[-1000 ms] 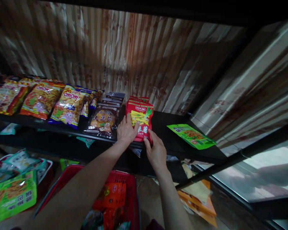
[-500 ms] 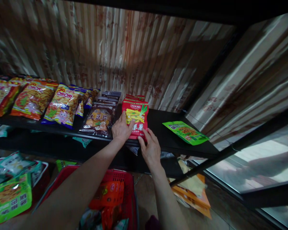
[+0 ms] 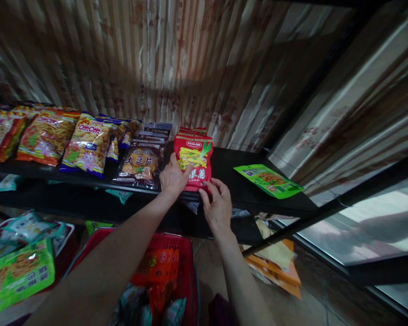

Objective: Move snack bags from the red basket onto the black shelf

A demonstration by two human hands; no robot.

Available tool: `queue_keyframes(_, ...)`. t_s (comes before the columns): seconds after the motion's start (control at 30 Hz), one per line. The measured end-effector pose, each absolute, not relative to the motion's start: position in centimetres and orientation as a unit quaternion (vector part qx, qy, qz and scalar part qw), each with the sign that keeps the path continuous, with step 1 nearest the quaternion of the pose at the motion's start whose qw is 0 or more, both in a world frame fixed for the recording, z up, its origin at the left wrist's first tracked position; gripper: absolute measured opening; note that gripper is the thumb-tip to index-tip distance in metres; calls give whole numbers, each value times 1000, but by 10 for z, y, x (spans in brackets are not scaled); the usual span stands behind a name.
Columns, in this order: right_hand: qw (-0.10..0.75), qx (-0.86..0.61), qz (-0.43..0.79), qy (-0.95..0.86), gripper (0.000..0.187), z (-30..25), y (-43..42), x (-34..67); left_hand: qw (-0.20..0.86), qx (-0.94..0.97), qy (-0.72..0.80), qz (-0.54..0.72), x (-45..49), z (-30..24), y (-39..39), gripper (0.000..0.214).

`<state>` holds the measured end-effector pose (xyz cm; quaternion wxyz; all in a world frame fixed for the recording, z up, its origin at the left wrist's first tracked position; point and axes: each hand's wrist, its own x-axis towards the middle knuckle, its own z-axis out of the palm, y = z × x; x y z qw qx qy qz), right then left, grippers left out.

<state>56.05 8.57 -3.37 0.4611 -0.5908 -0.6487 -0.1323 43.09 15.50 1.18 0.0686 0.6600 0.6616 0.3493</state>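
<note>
A stack of red snack bags [image 3: 194, 156] with yellow strips pictured on the front rests at the black shelf's front edge. At the front bag's left side, my left hand [image 3: 174, 176] grips it, the thumb laid across its face. My right hand [image 3: 218, 203] has its fingers curled at the lower right corner, pinching or pressing the bag there. Just left of my left hand are dark brown potato-chip bags [image 3: 139, 164] in a row. A green snack pouch [image 3: 268, 180] lies flat on the shelf to the right.
Blue and yellow puffed-snack bags [image 3: 87, 145] and orange noodle-snack bags [image 3: 47, 140] line the shelf's left part. Below stands a red basket [image 3: 187, 253] holding orange packets [image 3: 159, 267]. Another basket with green packs is at lower left. Orange-yellow packaging [image 3: 279, 267] lies beneath the shelf's right end.
The view has tilted slightly, so the shelf's right part and the baskets appear a little higher. Both hands remain at the red snack bag, with only small finger shifts.
</note>
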Motion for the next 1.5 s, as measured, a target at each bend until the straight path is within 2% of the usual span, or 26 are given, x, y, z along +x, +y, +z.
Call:
queue_keyframes(0.33, 451, -591, -147, -652, 19, -36, 80, 559, 48, 663, 649, 371, 430, 10, 152, 48)
queue_keyframes(1.0, 460, -543, -148, -687, 19, -42, 78, 560, 15, 638, 641, 426, 428, 3, 156, 29)
queue_keyframes(1.27, 455, -517, -136, -712, 24, -42, 77, 567, 18, 657, 651, 380, 427, 14, 150, 31)
queue_keyframes(1.5, 444, -517, -139, -719, 27, -40, 73, 566, 50, 682, 638, 354, 427, 15, 133, 47)
